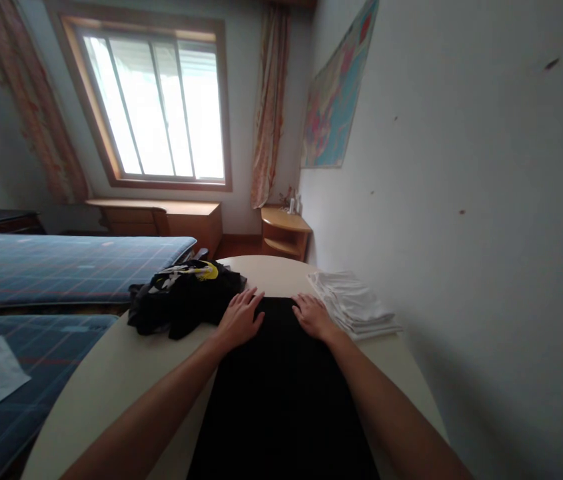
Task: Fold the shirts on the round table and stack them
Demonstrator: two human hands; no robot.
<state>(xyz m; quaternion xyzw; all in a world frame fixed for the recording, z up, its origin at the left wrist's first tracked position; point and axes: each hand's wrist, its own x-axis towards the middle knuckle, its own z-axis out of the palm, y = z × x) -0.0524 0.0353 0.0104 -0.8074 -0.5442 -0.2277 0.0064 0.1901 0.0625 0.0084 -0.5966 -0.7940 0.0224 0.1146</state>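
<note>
Bright daylight fills a wood-framed window (pixel 161 110), flanked by patterned curtains (pixel 270 113), beyond the far edge of the cream table (pixel 111 377). Beneath the window stands a wooden desk (pixel 198 223); to the right, a corner shelf (pixel 286 219) meets reddish-brown floor (pixel 234 247). Blue plaid mattresses (pixel 61 267) lie past the table's left edge. Along its right edge rises a marked white wall (pixel 486 147) bearing a colourful map (pixel 336 107).

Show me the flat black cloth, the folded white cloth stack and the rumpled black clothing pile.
Flat black cloth (pixel 285 387): head view, middle of its surface.
Folded white cloth stack (pixel 350 297): head view, its top layer.
Rumpled black clothing pile (pixel 190 299): head view, its dark middle part.
</note>
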